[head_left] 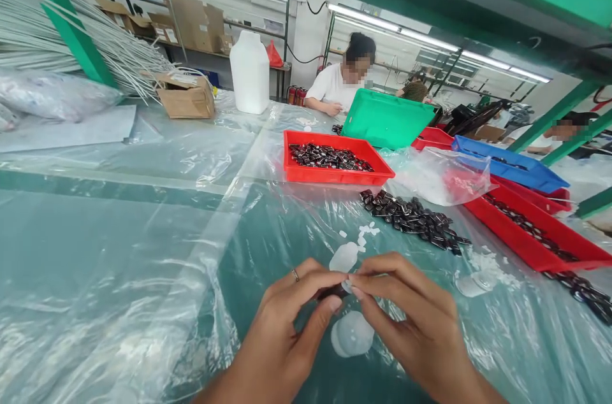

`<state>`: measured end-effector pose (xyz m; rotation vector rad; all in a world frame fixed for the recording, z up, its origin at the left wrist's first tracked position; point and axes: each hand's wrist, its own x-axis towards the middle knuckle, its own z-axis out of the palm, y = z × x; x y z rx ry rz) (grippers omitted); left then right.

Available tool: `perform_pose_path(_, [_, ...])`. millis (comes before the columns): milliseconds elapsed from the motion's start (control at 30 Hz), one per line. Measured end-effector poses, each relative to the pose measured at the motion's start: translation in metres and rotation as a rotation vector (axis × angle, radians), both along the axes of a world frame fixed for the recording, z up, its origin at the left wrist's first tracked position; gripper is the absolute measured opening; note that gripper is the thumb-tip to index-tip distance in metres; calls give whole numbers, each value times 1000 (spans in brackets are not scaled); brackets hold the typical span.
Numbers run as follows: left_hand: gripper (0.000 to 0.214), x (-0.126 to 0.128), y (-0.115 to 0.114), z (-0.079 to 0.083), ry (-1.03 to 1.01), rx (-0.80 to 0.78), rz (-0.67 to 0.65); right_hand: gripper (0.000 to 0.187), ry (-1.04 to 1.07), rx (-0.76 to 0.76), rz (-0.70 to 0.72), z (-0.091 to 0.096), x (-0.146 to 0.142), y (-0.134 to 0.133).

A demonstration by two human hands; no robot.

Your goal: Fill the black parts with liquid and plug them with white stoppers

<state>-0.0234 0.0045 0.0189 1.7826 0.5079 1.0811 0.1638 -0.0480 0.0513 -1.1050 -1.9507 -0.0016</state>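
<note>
My left hand [291,321] pinches a small dark, glossy piece [335,291] between thumb and fingers. At its right end, the fingertips of my right hand [411,315] close on a small whitish piece [347,287], touching the dark one; fingers hide part of both. Just below my hands stands a translucent white tub [352,334]. Beyond the fingertips lies another whitish translucent container [343,257], with several small white pieces [368,230] scattered past it. Farther back, a heap of similar black pieces [414,219] lies on the plastic-covered table [157,283].
A red tray [335,176] of black pieces stands ahead, a green tray [389,117] leaning behind it. More red trays [540,245] and a blue tray [511,165] are at right. A white jug [250,72] and cardboard box [186,100] stand back left. A co-worker [329,85] sits opposite.
</note>
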Motion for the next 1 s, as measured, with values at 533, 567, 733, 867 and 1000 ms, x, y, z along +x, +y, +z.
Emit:
perform_pose_path(533, [33,0,0,-2,0,-42,21,21,-65,-55,6,-10,0,-12])
perform_pose_path(567, [33,0,0,-2,1,-40,24,19,-42,-53,2,-9,-2,-11])
perform_pose_path(733, [35,1,0,-1,7,-29,46,13,-24,-34,-40,-8,-8,-9])
perform_pose_path(867, [36,3,-1,-1,10,3,54,15,-27,-41,-106,-12,-10,-12])
perform_pose_path(1000, [36,3,-3,0,32,20,51,15,92,-74,-112,-9,-13,-11])
